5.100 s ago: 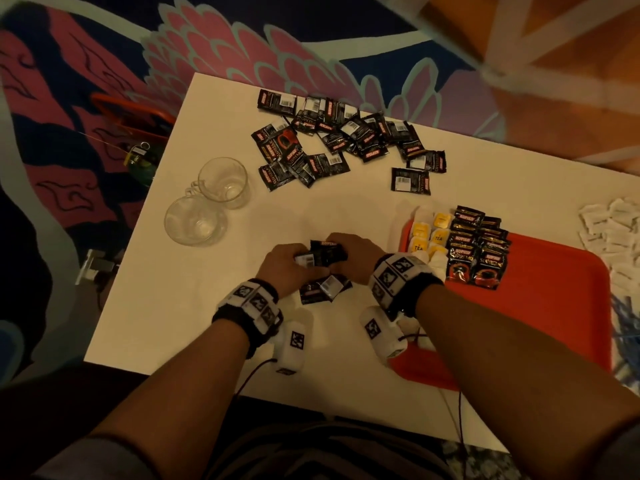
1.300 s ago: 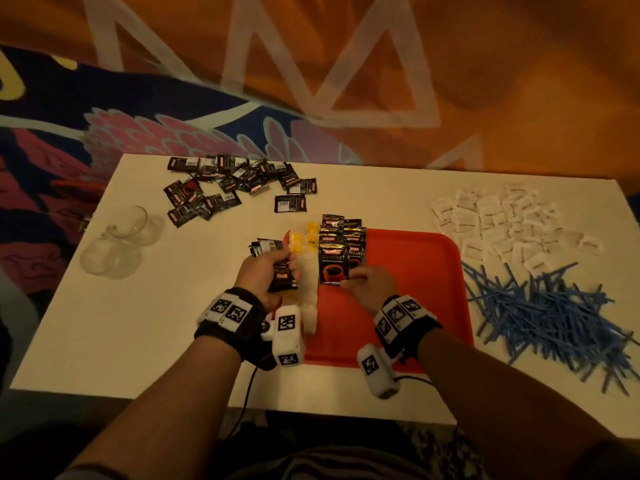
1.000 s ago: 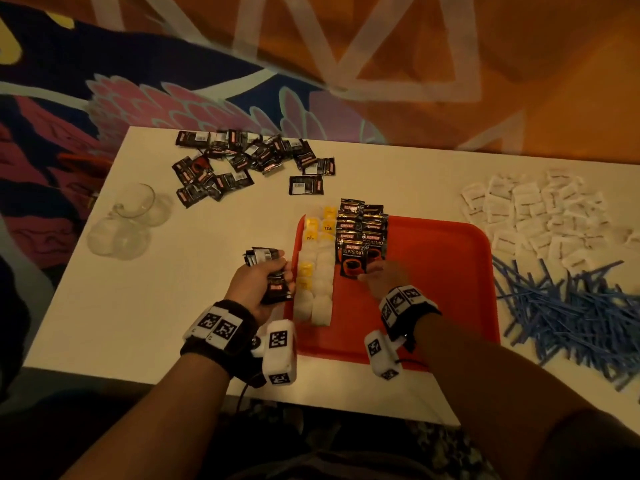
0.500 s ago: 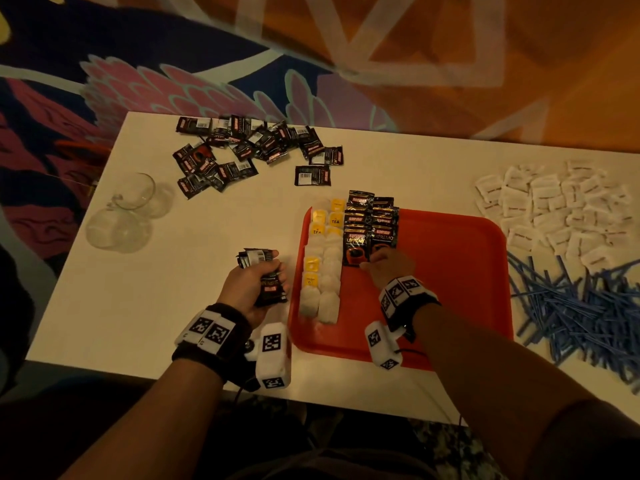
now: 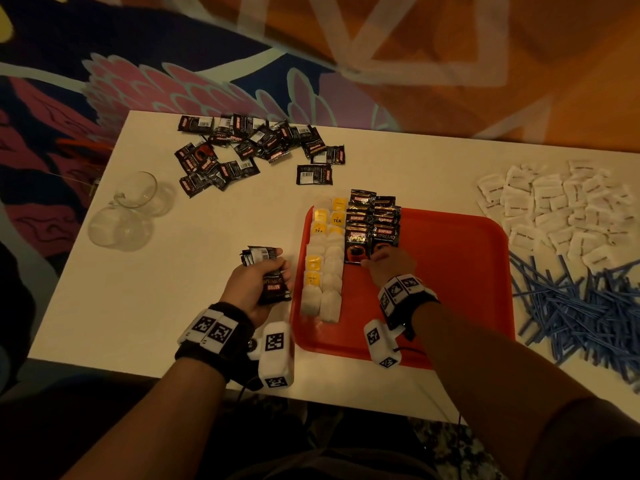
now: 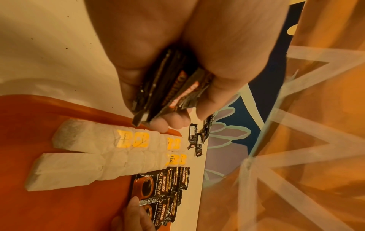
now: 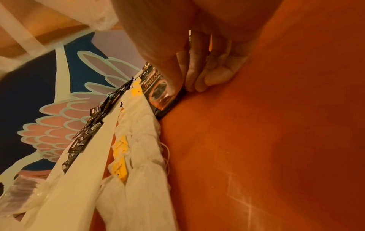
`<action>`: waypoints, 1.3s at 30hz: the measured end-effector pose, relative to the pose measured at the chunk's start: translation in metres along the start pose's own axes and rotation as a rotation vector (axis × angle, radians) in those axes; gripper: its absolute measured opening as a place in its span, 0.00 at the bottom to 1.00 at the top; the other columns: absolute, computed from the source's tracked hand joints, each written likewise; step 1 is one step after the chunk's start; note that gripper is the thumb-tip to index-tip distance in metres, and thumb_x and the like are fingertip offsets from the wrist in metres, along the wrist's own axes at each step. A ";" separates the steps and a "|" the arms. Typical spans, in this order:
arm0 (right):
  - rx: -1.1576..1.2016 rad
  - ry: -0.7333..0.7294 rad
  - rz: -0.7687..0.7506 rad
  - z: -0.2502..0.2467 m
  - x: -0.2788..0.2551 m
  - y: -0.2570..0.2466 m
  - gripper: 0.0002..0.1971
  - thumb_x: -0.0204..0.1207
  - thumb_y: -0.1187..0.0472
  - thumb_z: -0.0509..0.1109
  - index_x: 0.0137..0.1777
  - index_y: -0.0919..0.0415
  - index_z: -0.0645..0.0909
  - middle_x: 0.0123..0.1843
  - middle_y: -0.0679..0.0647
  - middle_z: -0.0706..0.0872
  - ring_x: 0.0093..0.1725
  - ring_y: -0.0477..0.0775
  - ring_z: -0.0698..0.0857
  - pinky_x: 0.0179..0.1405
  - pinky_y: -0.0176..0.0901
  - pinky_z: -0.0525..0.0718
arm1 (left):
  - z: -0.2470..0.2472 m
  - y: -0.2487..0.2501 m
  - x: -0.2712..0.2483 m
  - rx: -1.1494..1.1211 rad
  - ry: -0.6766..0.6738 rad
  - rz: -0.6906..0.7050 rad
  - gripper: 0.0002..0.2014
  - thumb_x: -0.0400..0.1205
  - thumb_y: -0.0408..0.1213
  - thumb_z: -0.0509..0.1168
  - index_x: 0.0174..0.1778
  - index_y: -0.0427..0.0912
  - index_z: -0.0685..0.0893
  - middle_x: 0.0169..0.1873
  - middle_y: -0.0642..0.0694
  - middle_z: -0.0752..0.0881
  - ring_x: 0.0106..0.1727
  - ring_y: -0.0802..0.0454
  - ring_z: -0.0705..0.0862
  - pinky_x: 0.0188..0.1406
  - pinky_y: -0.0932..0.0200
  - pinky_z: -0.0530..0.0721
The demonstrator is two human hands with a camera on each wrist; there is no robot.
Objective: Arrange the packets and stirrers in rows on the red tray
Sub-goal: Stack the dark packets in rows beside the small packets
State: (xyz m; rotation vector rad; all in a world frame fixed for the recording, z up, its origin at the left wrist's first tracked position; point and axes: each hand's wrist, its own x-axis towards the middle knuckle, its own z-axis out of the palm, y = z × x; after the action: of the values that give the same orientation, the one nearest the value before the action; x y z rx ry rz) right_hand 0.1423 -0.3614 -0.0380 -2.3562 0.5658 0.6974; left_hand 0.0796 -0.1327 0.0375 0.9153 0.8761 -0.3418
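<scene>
A red tray lies on the white table. At its left side are two rows of tea bags and two overlapping rows of black coffee packets. My left hand grips a stack of coffee packets just left of the tray; the left wrist view shows the stack between thumb and fingers. My right hand is on the tray at the near end of the coffee rows. Its thumb lies on the nearest coffee packet with the fingers curled at that packet's edge.
Loose coffee packets are scattered at the table's far left. Two glass cups stand near the left edge. White sachets and a heap of blue stirrers lie right of the tray. The tray's right half is bare.
Five seconds ago both hands gathered packets on the table left of the tray. Since then the right hand has gone to the coffee rows; the left hand keeps its stack beside the tray.
</scene>
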 end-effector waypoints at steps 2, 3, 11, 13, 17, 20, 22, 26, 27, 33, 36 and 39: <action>0.026 0.007 0.009 -0.001 -0.001 0.000 0.13 0.76 0.50 0.75 0.57 0.55 0.87 0.62 0.51 0.86 0.60 0.51 0.84 0.38 0.33 0.76 | 0.003 0.001 -0.003 -0.019 -0.034 -0.011 0.09 0.84 0.28 0.62 0.59 0.40 0.79 0.34 0.43 0.83 0.32 0.50 0.82 0.29 0.57 0.84; 0.041 0.006 0.016 -0.001 -0.001 0.000 0.14 0.76 0.50 0.76 0.58 0.55 0.87 0.62 0.51 0.86 0.59 0.51 0.83 0.36 0.32 0.75 | 0.003 0.001 -0.005 -0.032 -0.052 -0.020 0.08 0.84 0.28 0.61 0.58 0.40 0.79 0.34 0.43 0.83 0.32 0.50 0.81 0.29 0.58 0.84; 0.067 0.038 0.007 -0.015 -0.013 0.004 0.16 0.76 0.49 0.75 0.60 0.52 0.86 0.64 0.49 0.85 0.58 0.47 0.82 0.35 0.28 0.72 | 0.012 0.001 -0.015 -0.031 -0.128 -0.067 0.16 0.85 0.27 0.51 0.61 0.31 0.81 0.44 0.37 0.92 0.39 0.45 0.92 0.39 0.52 0.91; 0.078 0.038 -0.036 -0.023 -0.022 0.000 0.13 0.76 0.47 0.74 0.57 0.51 0.86 0.60 0.45 0.85 0.55 0.44 0.81 0.34 0.28 0.70 | 0.018 0.001 -0.017 0.047 -0.153 -0.037 0.15 0.87 0.27 0.55 0.65 0.27 0.80 0.50 0.36 0.92 0.45 0.45 0.93 0.41 0.51 0.92; 0.270 -0.093 -0.257 -0.041 -0.048 -0.019 0.07 0.77 0.45 0.72 0.42 0.46 0.83 0.45 0.45 0.88 0.47 0.47 0.87 0.45 0.42 0.85 | 0.032 0.002 -0.023 0.207 -0.099 0.054 0.09 0.83 0.28 0.67 0.57 0.30 0.85 0.41 0.37 0.92 0.38 0.45 0.92 0.29 0.55 0.88; 0.487 -0.233 -0.358 -0.055 -0.073 -0.039 0.07 0.74 0.48 0.77 0.46 0.49 0.85 0.42 0.49 0.91 0.40 0.47 0.89 0.40 0.43 0.86 | 0.044 0.001 -0.027 0.266 -0.118 0.102 0.13 0.79 0.28 0.72 0.59 0.33 0.87 0.45 0.35 0.92 0.41 0.41 0.92 0.30 0.52 0.88; 0.530 -0.301 -0.395 -0.066 -0.087 -0.050 0.06 0.74 0.55 0.78 0.47 0.51 0.85 0.39 0.51 0.90 0.33 0.45 0.86 0.32 0.38 0.83 | 0.051 -0.002 -0.031 0.317 -0.176 0.114 0.18 0.75 0.31 0.75 0.61 0.35 0.87 0.50 0.33 0.91 0.47 0.38 0.92 0.37 0.49 0.89; 0.585 -0.132 -0.407 -0.091 -0.103 -0.058 0.07 0.74 0.66 0.77 0.42 0.53 0.84 0.37 0.52 0.88 0.28 0.42 0.84 0.28 0.34 0.81 | 0.068 0.000 -0.043 0.346 -0.164 0.102 0.24 0.67 0.45 0.78 0.54 0.34 0.87 0.40 0.37 0.90 0.35 0.43 0.89 0.34 0.53 0.85; 0.643 -0.040 -0.418 -0.096 -0.105 -0.057 0.05 0.73 0.66 0.77 0.44 0.55 0.86 0.39 0.54 0.89 0.32 0.44 0.87 0.31 0.35 0.84 | 0.071 0.002 -0.045 0.331 -0.144 0.065 0.25 0.67 0.50 0.77 0.51 0.34 0.86 0.34 0.41 0.87 0.29 0.47 0.85 0.29 0.56 0.83; 0.407 0.078 -0.783 -0.104 -0.131 -0.040 0.11 0.70 0.74 0.75 0.43 0.57 0.92 0.43 0.43 0.90 0.43 0.34 0.87 0.48 0.26 0.83 | 0.091 0.007 -0.063 0.106 -0.285 -0.094 0.20 0.79 0.54 0.68 0.47 0.37 0.84 0.29 0.43 0.83 0.23 0.51 0.81 0.22 0.62 0.81; 0.332 0.023 -0.818 -0.101 -0.137 -0.025 0.16 0.70 0.77 0.70 0.43 0.54 0.91 0.50 0.41 0.88 0.49 0.32 0.86 0.51 0.27 0.83 | 0.097 0.011 -0.070 0.154 -0.229 0.045 0.11 0.82 0.34 0.69 0.54 0.29 0.86 0.42 0.33 0.90 0.35 0.42 0.91 0.33 0.53 0.90; 0.607 -0.020 -0.627 -0.098 -0.138 -0.020 0.13 0.72 0.72 0.75 0.43 0.50 0.85 0.47 0.47 0.89 0.44 0.41 0.89 0.44 0.39 0.87 | 0.098 0.008 -0.069 0.237 -0.184 0.197 0.13 0.80 0.29 0.72 0.58 0.28 0.86 0.50 0.30 0.90 0.46 0.36 0.91 0.48 0.41 0.90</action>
State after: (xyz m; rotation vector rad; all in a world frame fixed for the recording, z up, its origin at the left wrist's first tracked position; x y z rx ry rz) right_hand 0.0797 -0.3810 0.1199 -1.7915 -0.0049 0.2112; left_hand 0.0924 -0.2131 0.1257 1.1602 0.5788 -0.3579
